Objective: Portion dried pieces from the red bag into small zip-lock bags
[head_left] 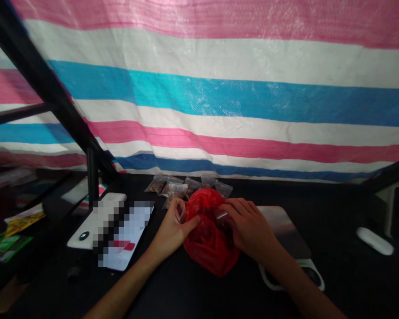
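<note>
A crumpled red plastic bag (213,248) sits on the black table with its mouth turned up. My left hand (173,226) is closed at its left side, the thumb over the bag's rim. A small clear plastic bag (180,210) shows between the thumb and fingers of that hand. At the mouth's right side, my right hand (248,223) has its fingers bent down into the red bag. Beside those fingertips is a small shiny strip (222,215); what they grip is hidden. Behind the red bag lie several small zip bags (174,189) with brownish contents.
A kitchen scale with a metal plate (286,230) is under and beside my right forearm. Left are a white box (111,212), a phone with a lit screen (129,239) and colourful packets (23,221). A white case (374,241) lies right. Striped sheeting (219,102) hangs behind.
</note>
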Demonstrator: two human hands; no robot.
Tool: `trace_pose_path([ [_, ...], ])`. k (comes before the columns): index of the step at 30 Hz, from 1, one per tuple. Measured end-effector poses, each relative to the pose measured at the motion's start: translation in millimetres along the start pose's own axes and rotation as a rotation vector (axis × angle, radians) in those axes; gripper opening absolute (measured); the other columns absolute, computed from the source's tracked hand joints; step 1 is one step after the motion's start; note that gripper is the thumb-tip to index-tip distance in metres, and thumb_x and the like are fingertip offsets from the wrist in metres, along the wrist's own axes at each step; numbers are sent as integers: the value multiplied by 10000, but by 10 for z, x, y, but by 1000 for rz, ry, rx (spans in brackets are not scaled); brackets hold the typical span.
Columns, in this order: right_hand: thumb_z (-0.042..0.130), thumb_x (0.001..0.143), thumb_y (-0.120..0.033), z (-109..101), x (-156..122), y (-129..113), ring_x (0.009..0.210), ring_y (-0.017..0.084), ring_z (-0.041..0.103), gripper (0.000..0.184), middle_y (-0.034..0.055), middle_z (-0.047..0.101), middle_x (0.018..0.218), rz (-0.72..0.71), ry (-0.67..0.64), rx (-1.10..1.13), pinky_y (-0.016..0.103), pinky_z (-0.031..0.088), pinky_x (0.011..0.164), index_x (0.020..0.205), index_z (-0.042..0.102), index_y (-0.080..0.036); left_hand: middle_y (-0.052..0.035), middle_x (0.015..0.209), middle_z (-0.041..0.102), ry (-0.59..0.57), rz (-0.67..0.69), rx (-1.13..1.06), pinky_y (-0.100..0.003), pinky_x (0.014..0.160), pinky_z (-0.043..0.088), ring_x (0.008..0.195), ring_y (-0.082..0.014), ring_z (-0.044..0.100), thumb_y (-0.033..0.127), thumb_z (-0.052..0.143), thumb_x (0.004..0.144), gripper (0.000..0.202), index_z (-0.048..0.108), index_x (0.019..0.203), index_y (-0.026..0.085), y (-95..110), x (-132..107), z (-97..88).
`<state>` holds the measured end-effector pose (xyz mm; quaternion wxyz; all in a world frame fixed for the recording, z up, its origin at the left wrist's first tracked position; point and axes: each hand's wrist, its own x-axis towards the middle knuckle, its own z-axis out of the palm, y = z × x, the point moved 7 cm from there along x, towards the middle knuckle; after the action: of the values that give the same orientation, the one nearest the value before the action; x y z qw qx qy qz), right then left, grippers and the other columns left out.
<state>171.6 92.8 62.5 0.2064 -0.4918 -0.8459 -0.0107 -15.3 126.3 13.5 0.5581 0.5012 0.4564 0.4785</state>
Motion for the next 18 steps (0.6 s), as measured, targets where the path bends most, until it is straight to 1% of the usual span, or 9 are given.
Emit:
trace_pose_path([
  [2,563,872,-42,-11,11,16,1148,315,565,352,142,660,1260,8,10,33,463,447,965,1183,671,-165,57,845,563,5,-32,17,-276,773,459,814,-154,568,278,852,667,438,457,852,234,12,0,-29],
  [4,561,895,-59,-35,20,21,1176,315,547,334,147,646,1288,13,27,79,469,423,993,1196,660,-163,32,894,602,-22,-84,31,-299,798,478,877,-183,606,305,868,670,449,485,892,225,38,-14,-49],
  [8,589,901,-88,-87,22,-43,1117,262,582,313,97,677,1221,-17,12,203,411,422,976,1189,640,-197,-35,975,691,-123,-214,43,-382,899,512,1016,-263,664,390,819,763,384,572,984,197,130,-98,-60],
  [10,591,885,-76,-100,18,-82,1083,242,601,323,69,687,1198,-27,-24,255,388,429,941,1171,636,-220,-37,1019,710,-165,-304,42,-394,967,496,1083,-272,663,407,811,780,367,600,1007,210,153,-158,-60],
  [12,591,867,-60,-104,14,-95,1053,239,613,324,59,692,1178,-18,-64,293,389,428,911,1143,634,-224,-37,1059,719,-206,-402,-13,-411,998,487,1099,-281,669,422,818,772,364,623,1005,221,150,-220,-42],
  [14,609,844,-58,-95,8,-85,1017,241,623,308,53,699,1138,-7,-109,325,392,426,885,1103,637,-223,-42,1087,723,-280,-497,-99,-434,1001,489,1100,-290,675,410,820,770,371,641,1038,226,123,-284,19],
  [16,639,805,-56,-70,0,-60,961,237,634,301,41,704,1075,0,-159,355,386,428,852,1054,641,-226,-41,1078,727,-339,-536,-156,-429,993,488,1093,-283,674,371,818,776,372,650,1075,227,109,-325,83],
  [18,639,773,-37,-43,-6,-19,918,231,635,322,38,696,1044,15,-197,381,375,432,819,1034,641,-227,-33,1026,729,-343,-532,-166,-405,958,495,1057,-275,676,325,824,761,354,658,1056,221,104,-334,118],
])
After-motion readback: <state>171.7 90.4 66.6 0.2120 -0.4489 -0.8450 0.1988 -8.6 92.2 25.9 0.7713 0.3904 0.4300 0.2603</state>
